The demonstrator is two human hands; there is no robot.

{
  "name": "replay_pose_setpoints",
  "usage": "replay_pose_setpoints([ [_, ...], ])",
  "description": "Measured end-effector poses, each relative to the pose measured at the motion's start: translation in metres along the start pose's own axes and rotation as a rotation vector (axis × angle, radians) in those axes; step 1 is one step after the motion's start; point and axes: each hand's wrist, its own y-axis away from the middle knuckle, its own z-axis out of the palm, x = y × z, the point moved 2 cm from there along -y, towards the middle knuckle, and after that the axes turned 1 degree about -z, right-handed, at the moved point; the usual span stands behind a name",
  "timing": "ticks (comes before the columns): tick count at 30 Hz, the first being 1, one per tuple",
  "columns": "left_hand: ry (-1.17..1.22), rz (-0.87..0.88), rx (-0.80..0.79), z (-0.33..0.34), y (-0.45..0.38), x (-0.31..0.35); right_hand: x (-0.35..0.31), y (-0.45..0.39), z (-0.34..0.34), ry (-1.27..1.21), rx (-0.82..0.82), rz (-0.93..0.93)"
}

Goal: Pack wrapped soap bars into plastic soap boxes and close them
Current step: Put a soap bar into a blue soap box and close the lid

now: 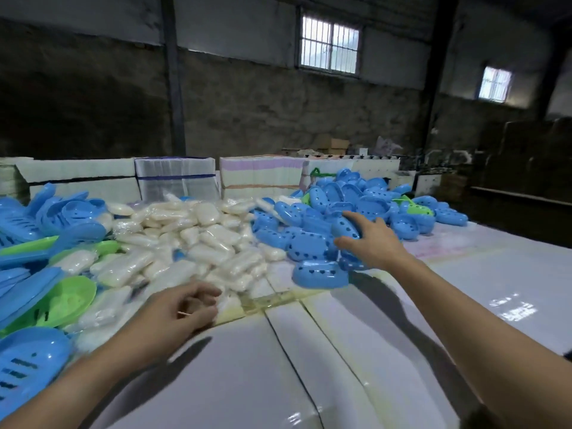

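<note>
A heap of white wrapped soap bars (198, 239) lies in the middle of the table. To its right is a pile of blue perforated soap box halves (346, 209). My right hand (368, 239) reaches into that pile, thumb and fingers curled around one blue box half (345, 227). Another blue half (318, 274) lies at the pile's near edge. My left hand (182, 311) hovers at the near edge of the soap heap, blurred, fingers loosely curled with nothing visibly held. Blue and green box lids (58, 230) are heaped at the left.
The white table top (402, 335) spreads in front and to the right. Stacks of white wrapped bundles (173, 178) line the table's far edge. A blue slotted lid (28, 363) sits at the near left corner. Dark walls and cardboard boxes stand behind.
</note>
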Motion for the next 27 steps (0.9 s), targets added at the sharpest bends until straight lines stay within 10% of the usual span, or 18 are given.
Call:
replay_pose_setpoints([
  [7, -0.269, 0.145, -0.057, 0.006, -0.001, -0.005, 0.142, -0.004, -0.035, 0.362, 0.157, 0.513],
  [15, -0.283, 0.112, -0.068, 0.010, -0.005, -0.019, 0.189, -0.004, -0.036, 0.593, 0.049, 0.413],
  [21, -0.281, 0.121, -0.013, 0.012, -0.004, -0.014, 0.121, -0.023, -0.028, 0.520, 0.288, 0.170],
  [27, -0.226, 0.152, -0.022, 0.011, -0.004, 0.003, -0.031, -0.021, 0.016, -0.186, 0.236, -0.124],
])
